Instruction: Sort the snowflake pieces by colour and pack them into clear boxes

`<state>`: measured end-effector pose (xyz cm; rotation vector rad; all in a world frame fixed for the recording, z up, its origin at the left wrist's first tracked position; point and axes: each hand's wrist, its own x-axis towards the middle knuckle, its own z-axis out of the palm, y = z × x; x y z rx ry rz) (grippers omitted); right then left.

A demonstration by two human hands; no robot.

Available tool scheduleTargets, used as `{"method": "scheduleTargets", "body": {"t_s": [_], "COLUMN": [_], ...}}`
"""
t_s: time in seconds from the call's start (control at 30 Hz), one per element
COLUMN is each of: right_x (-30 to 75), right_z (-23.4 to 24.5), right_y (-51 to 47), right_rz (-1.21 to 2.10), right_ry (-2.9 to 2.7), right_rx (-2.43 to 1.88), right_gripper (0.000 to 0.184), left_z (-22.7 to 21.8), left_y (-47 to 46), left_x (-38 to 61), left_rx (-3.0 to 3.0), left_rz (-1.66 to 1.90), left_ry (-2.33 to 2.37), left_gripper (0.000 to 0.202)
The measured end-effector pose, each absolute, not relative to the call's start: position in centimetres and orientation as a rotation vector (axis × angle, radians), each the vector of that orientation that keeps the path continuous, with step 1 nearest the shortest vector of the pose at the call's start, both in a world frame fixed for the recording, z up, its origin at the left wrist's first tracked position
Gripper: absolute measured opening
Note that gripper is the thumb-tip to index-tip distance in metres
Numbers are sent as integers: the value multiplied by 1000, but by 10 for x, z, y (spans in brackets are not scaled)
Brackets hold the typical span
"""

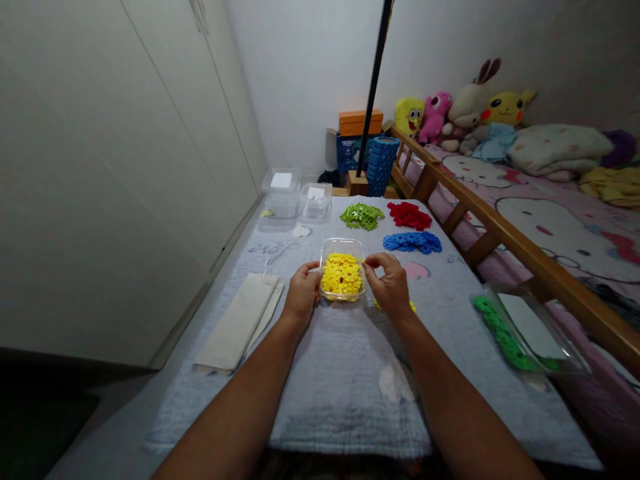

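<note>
A clear plastic container stands in the middle of the cloth-covered table, well filled with yellow snowflake-shaped plastic pieces. My left hand grips its left side, thumb near the rim. At the right rim, my right hand pinches the edge with thumb and forefinger. A few more yellow pieces lie on the cloth, partly hidden under my right hand. Beyond the container are loose piles of light green pieces, red pieces and blue pieces.
Folded beige cloth lies at the left. Two clear containers with white labels stand at the back left. A lidded box of green pieces sits by the right edge, beside a wooden bed rail. A black pole rises behind.
</note>
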<state>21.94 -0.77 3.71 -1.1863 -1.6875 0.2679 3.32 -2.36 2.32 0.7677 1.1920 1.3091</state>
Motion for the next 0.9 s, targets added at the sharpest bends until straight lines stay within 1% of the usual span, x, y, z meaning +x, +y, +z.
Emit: {"method": "scheduleTargets", "body": {"t_s": [0.2,0.4,0.5,0.6,0.77,0.9], "right_x": [223,266,287,304,320,323], "right_z": [35,34,32,29,20,13], "right_y": [-8,-3,1,3,3,3], "right_rz": [226,265,376,508,761,866], "right_ry": [-1710,-1549,-1590,-1753,-2034,-2050], "right_rx": [-1230,-1378,-1538,-1683,-1763,-1805], "right_gripper": [8,13,14,11,7,9], "left_z": [22,23,23,21,20,21], "left_y": [-23,-23,-23,-22,-21,-22], "left_x": [33,34,34,33,33,33], "left_rx": [767,771,775,776,784,785], "left_rz": [1305,1326,1331,1325,1316,1320], "left_ry": [1185,1176,1186,1189,1171,1172], "left_gripper": [39,39,38,39,39,38]}}
